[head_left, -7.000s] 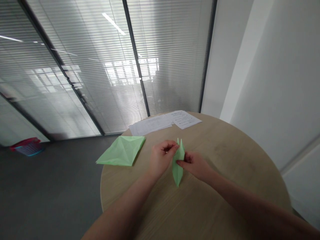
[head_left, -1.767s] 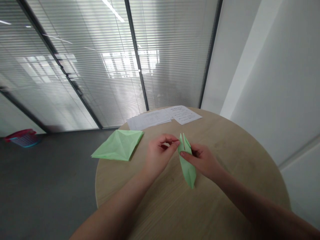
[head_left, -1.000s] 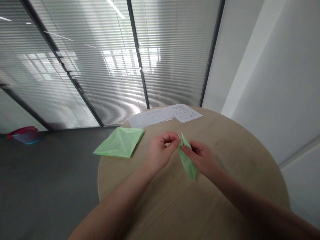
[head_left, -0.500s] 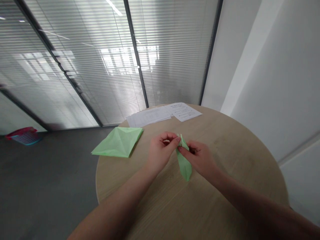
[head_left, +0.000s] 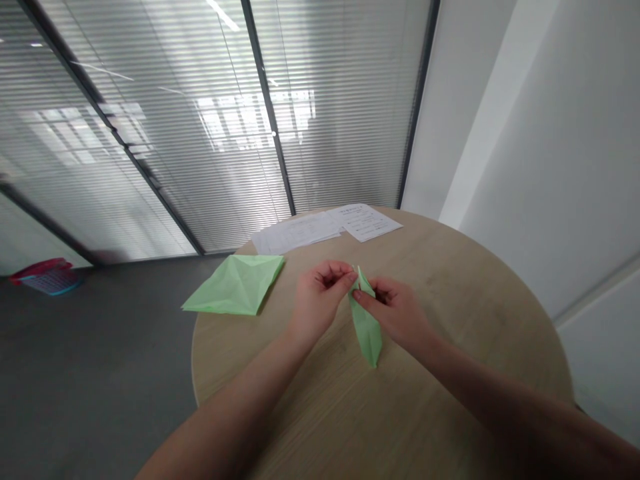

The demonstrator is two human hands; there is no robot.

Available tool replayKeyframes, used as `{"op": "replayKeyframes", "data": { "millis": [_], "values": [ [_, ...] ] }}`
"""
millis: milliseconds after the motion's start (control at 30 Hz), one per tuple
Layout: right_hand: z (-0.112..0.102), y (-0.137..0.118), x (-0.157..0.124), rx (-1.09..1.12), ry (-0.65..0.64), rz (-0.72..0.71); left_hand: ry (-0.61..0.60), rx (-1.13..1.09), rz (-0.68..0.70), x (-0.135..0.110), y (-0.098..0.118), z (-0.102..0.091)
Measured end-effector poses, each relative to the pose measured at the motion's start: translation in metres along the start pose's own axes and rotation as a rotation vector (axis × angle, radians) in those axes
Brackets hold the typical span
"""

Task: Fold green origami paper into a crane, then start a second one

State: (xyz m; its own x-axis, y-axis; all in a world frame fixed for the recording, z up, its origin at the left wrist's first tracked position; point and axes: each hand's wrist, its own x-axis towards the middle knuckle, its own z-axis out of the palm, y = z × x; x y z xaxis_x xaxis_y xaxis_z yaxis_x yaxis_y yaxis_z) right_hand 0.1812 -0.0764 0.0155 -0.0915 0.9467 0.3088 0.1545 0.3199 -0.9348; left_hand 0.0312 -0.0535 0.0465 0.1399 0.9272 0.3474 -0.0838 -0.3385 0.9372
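Note:
A narrow folded piece of green paper [head_left: 367, 330] is held over the round wooden table [head_left: 450, 300], its long point towards me. My left hand [head_left: 320, 300] pinches one of the two thin tips at its far end. My right hand [head_left: 397, 313] grips the paper from the right, thumb on top near the same end. Both hands have their fingers closed on the paper.
A second green sheet [head_left: 235, 293], creased and unfolded, lies at the table's left edge and hangs over it. White printed papers [head_left: 325, 227] lie at the far edge. Glass walls with blinds stand behind. A red and blue basket [head_left: 45, 277] sits on the grey floor at left.
The folded paper has swung a little: its near point moved left and its far tips are pressed closer together. Both hands kept their grip throughout.

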Motion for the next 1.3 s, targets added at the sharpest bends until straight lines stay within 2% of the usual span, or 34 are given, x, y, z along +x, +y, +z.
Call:
{"op": "replayKeyframes", "data": {
  "millis": [367,700,933,1167,1233,1300],
  "values": [
    [0.001,0.003,0.0,0.03,-0.006,0.026,0.022,-0.154,-0.017,-0.001,-0.002,0.002],
    [0.001,0.0,-0.001,0.055,0.005,0.016,0.014,-0.175,-0.006,-0.002,0.0,0.004],
    [0.001,-0.002,-0.002,0.06,0.021,-0.01,0.024,-0.189,-0.058,-0.002,-0.001,0.004],
    [0.001,-0.007,-0.002,-0.001,0.007,-0.011,0.105,-0.133,0.045,-0.002,0.0,0.006],
    [0.001,-0.008,-0.002,-0.023,0.005,-0.01,0.118,-0.146,0.074,0.001,0.001,0.003],
    [0.002,-0.008,-0.003,-0.055,-0.009,-0.012,0.183,-0.161,0.124,0.007,0.003,-0.004]
  ]
}}
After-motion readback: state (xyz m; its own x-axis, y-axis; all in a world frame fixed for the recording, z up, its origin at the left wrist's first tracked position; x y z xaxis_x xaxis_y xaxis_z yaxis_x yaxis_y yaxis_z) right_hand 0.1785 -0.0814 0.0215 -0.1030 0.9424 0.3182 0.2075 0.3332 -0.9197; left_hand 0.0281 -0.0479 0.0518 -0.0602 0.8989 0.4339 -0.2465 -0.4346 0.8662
